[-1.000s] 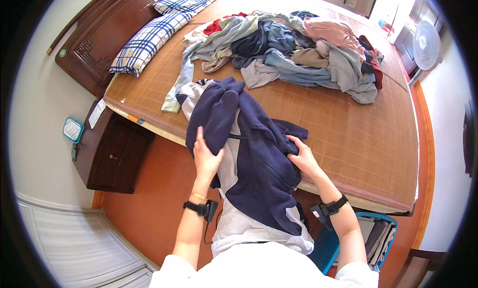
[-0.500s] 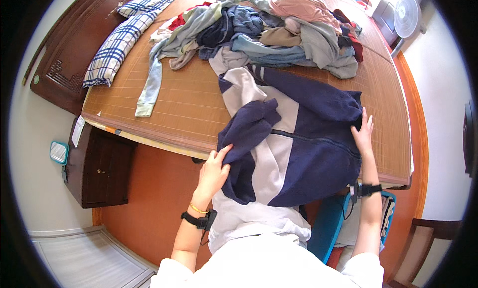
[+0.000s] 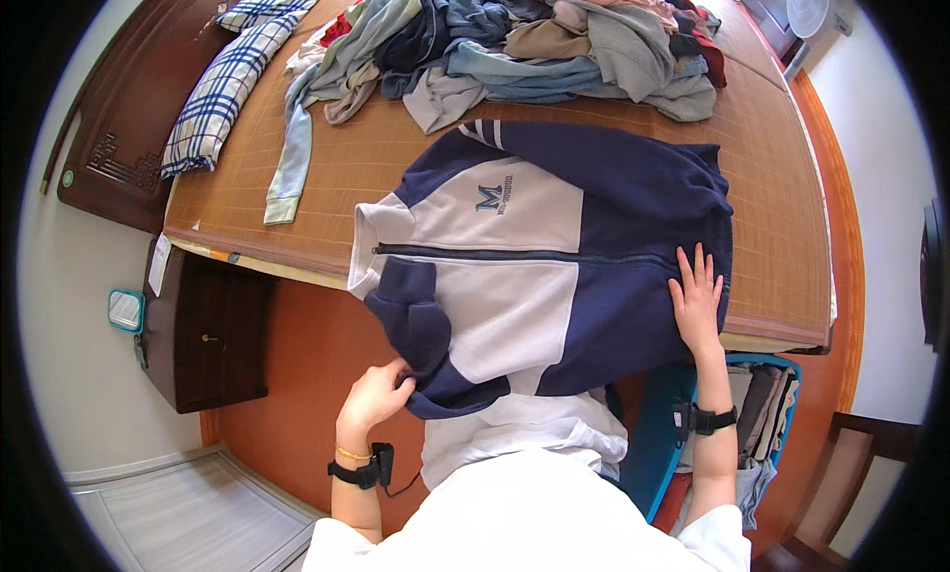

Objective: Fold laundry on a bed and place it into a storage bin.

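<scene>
A: Where is the jacket [image 3: 515, 315]?

B: Right in front of me. Most of it lies on the bed [image 3: 346, 161], front side up, and the near part sticks out past the edge toward me. It is dark blue and pale grey. The collar [image 3: 380, 231] points to my left, and the zip [image 3: 475, 252] runs across.

A: And the sleeves?

B: The far sleeve [image 3: 614, 171] lies along the far side. The near sleeve [image 3: 414, 320] is bent over, with its end by the collar.

A: How is your left hand [image 3: 371, 402]?

B: My thumb and fingers are pinched on the jacket's edge, just beside that bent sleeve.

A: And your right hand [image 3: 699, 300]?

B: It lies flat on the bottom end of the jacket, fingers a bit apart.

A: What else is there?

B: Past the jacket is a big pile of clothes [image 3: 539, 57], on the bed too. Checked pillows [image 3: 213, 107] lie to the left. A blue box [image 3: 653, 443] with clothes in it is by my right arm. A dark cabinet [image 3: 213, 339] stands beside the bed, on the left. A bit of a fan [image 3: 807, 3] shows far off to the right.
</scene>
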